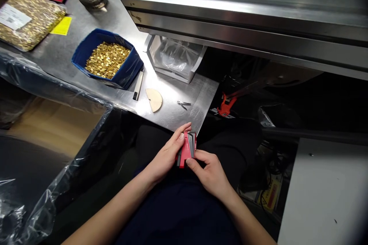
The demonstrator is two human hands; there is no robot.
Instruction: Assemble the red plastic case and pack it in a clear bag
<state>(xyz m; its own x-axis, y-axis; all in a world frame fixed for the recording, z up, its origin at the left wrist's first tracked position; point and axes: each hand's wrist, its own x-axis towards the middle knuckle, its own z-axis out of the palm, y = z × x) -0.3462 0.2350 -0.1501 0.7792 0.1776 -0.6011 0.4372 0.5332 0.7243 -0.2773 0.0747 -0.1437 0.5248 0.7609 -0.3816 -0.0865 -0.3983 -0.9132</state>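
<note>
Over my lap, both hands hold a small red-and-grey handheld device (pixel 188 148), whose exact kind I cannot make out. My left hand (pixel 169 149) grips its left side, thumb along the upper edge and the other fingers partly hidden behind it. From the lower right, my right hand (pixel 209 168) pinches it between thumb and index finger. Just beyond, on the metal worktop (pixel 172 119), lie small pliers-like metal snips (pixel 184 104), a pale half-round piece (pixel 154 100) with a notch, and a white-handled tool (pixel 138 85) with a black end.
A blue bin (pixel 80 54) of small brass-coloured parts stands left, near a bagged batch (pixel 37 19). A grey tray (pixel 186 75) holds clear plastic bags under a metal machine edge (pixel 244 26). An orange clamp (pixel 226 105) sits right; a plastic-lined box (pixel 97 130) stands left.
</note>
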